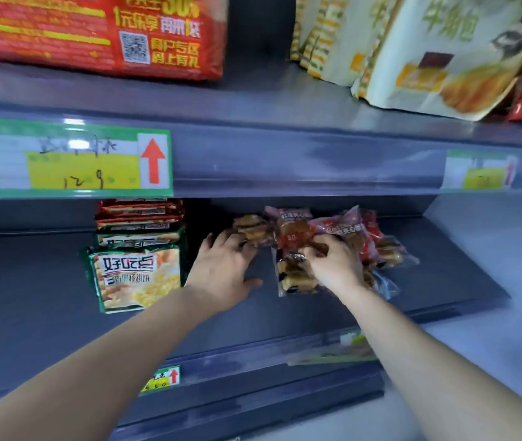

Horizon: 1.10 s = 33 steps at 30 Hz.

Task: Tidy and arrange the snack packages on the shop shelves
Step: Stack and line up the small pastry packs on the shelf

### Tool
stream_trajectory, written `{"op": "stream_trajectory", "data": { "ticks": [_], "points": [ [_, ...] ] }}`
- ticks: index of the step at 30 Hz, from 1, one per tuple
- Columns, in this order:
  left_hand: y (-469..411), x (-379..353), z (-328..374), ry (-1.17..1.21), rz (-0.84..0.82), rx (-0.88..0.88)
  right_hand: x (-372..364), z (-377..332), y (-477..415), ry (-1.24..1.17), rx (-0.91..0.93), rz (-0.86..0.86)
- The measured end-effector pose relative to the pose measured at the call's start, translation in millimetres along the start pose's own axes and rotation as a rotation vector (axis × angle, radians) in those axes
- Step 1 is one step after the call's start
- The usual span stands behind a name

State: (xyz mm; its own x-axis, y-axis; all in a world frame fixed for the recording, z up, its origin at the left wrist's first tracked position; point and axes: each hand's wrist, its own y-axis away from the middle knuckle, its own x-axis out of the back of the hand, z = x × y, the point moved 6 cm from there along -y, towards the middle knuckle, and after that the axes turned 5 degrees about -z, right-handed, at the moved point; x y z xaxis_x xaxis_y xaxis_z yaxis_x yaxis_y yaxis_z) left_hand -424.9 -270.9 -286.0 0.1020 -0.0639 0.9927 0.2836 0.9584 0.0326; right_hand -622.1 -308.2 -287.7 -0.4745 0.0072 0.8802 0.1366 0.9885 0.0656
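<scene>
Several clear and red bread packages [342, 237] lie in a loose heap on the grey lower shelf [46, 297]. My left hand [224, 268] lies flat on the shelf, its fingertips touching the leftmost bread package [251, 229]. My right hand [333, 265] has its fingers curled over a clear package of dark-filled buns [294, 276] at the front of the heap. Left of my hands lies a row of green biscuit packages [132, 275] with red-brown packages [139, 214] behind them.
The upper shelf [269, 100] carries a large red package [100, 30] on the left and cream croissant bags [428, 52] on the right. Price labels [69, 160] run along both shelf edges. A pale floor shows at the right.
</scene>
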Motion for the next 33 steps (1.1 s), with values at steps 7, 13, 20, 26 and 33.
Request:
{"op": "stream_trajectory", "data": {
  "ticks": [7,13,20,26,33],
  "points": [
    [-51.3,-56.8,44.1,0.468,-0.194,0.223,-6.3,71.1,-30.2,0.028,-0.104,-0.248],
    [-80.5,-98.2,42.7,0.997,-0.199,0.599,-13.6,81.1,-54.3,0.027,-0.030,-0.420],
    [-77.3,-110.5,15.9,1.118,0.024,0.765,-24.5,81.5,-64.5,0.085,0.097,-0.410],
    [-80.0,-98.9,-11.3,1.133,0.219,0.801,-25.9,72.2,-71.7,0.107,0.181,-0.299],
    [-77.4,-87.7,-43.1,0.998,0.234,0.814,-36.7,39.4,-65.9,0.110,0.526,-0.098]
  ]
}}
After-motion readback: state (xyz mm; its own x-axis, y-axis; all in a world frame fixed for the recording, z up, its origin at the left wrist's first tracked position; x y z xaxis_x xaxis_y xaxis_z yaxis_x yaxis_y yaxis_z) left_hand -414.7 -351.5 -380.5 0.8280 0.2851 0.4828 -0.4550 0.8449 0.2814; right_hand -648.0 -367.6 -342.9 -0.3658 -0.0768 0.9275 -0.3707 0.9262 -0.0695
